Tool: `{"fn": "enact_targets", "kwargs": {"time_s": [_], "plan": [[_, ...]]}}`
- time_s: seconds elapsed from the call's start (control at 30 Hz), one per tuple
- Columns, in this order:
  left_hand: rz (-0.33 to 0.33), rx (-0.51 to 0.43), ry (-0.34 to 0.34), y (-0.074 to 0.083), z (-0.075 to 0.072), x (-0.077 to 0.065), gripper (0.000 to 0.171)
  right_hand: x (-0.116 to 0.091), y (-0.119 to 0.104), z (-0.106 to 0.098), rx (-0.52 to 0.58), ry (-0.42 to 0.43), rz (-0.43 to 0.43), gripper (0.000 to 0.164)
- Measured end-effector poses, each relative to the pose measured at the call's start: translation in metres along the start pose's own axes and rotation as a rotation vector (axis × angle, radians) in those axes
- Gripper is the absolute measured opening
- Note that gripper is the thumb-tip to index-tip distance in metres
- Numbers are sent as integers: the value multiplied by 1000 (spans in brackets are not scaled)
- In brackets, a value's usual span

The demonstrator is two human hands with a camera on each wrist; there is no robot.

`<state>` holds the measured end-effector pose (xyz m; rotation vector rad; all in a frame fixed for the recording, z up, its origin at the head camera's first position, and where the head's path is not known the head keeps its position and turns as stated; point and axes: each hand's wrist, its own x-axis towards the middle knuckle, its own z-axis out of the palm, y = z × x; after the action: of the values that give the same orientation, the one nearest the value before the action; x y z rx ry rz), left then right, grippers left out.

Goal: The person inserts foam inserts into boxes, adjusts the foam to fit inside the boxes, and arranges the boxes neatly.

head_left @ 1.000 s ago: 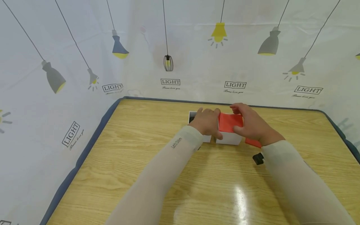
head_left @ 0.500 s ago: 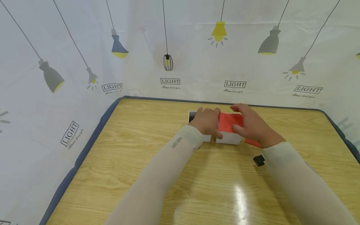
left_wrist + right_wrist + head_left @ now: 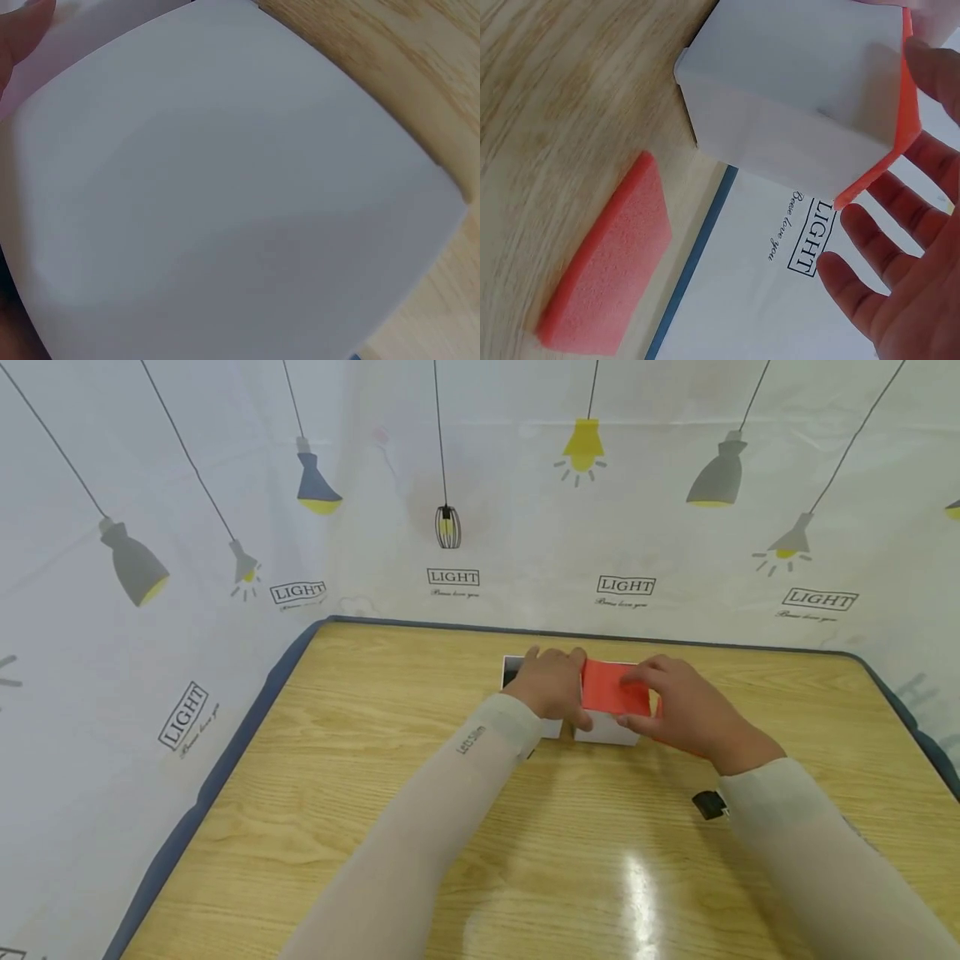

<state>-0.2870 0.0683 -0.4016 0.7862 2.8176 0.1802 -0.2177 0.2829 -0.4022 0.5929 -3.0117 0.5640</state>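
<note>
My left hand (image 3: pixel 551 681) reaches over a white box (image 3: pixel 512 662) with a dark inside and grips the left side of a second white box (image 3: pixel 607 731), its thumb at the front corner. A red foam slab (image 3: pixel 609 689) lies over the top of that second box. My right hand (image 3: pixel 686 706) is at the slab's right end, index finger on its face and thumb at the front edge. In the right wrist view, the foam (image 3: pixel 911 135) stands slightly past the box rim, the other fingers (image 3: pixel 881 240) spread beside it. A broad white box side (image 3: pixel 225 172) fills the left wrist view.
A second red foam piece (image 3: pixel 619 270) lies on the wooden table (image 3: pixel 360 760), right of the boxes. A small black object (image 3: pixel 708 804) shows by my right cuff. A white curtain (image 3: pixel 517 543) printed with lamps borders the back edge.
My right hand has moved right and its index finger has come forward from the far side onto the foam. The foam's front right corner now overlaps the box front. My left hand stays put.
</note>
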Motion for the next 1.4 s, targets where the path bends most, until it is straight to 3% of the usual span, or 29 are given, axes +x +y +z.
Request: {"fn": "enact_targets", "kwargs": {"time_s": [0.6,0.9,1.23,1.4], "plan": [[-24,11,-27,1,3,4,93,4,1,5,6,-3,-70,32],[-29,14,-36,0,4,5,99,5,-5,7,-18,-37,-68,34],[-29,8,-30,-1,5,6,98,7,-6,10,-7,-18,-109,38],[-31,5,-34,-2,5,6,102,4,-9,8,-28,31,-129,36]]}}
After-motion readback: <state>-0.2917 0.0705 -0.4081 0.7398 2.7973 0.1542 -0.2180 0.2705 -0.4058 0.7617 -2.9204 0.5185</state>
